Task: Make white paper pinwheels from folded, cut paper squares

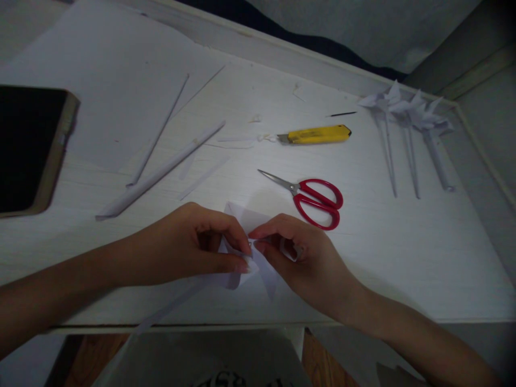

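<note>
Near the front edge of the white table, both hands pinch a folded white paper piece with pointed flaps. My left hand is closed, thumb and fingertips gripping the paper's centre from the left. From the right, my right hand pinches the same centre between thumb and index finger. The fingertips of the two hands almost meet, and they cover part of the folds. A paper strip trails from beneath the left wrist over the table edge. Just beyond the right hand lie red-handled scissors, blades pointing left.
A yellow utility knife lies behind the scissors, blade out. Rolled paper tubes and a large paper sheet are at left, beside a phone. Several paper pinwheel shapes on sticks rest at the back right. A thin black rod lies near the knife.
</note>
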A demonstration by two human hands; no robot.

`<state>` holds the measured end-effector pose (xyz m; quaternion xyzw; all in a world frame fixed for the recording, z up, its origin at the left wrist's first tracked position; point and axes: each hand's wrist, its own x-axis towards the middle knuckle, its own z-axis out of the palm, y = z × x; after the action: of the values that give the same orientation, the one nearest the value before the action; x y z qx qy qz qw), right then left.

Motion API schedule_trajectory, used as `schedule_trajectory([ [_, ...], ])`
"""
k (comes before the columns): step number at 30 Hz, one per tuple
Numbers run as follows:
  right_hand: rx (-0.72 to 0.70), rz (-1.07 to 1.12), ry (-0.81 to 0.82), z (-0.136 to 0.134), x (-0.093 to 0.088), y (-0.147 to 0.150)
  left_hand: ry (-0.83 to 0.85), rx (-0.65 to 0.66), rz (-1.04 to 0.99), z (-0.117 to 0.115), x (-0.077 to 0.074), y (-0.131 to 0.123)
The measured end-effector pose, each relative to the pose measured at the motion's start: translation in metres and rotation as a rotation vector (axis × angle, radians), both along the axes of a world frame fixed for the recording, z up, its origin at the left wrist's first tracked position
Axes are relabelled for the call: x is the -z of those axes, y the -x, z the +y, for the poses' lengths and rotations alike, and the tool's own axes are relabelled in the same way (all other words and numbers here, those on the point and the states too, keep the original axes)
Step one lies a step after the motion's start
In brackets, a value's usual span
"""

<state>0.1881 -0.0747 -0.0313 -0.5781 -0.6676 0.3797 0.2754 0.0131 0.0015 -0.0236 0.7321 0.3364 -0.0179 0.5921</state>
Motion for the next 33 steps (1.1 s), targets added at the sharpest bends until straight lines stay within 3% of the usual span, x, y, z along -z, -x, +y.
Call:
schedule_trajectory([
  [33, -0.055, 0.014, 0.036, 0.0013, 0.0008, -0.0005, 0.001, -0.023, 0.023, -0.0014, -0.0003, 0.0001],
])
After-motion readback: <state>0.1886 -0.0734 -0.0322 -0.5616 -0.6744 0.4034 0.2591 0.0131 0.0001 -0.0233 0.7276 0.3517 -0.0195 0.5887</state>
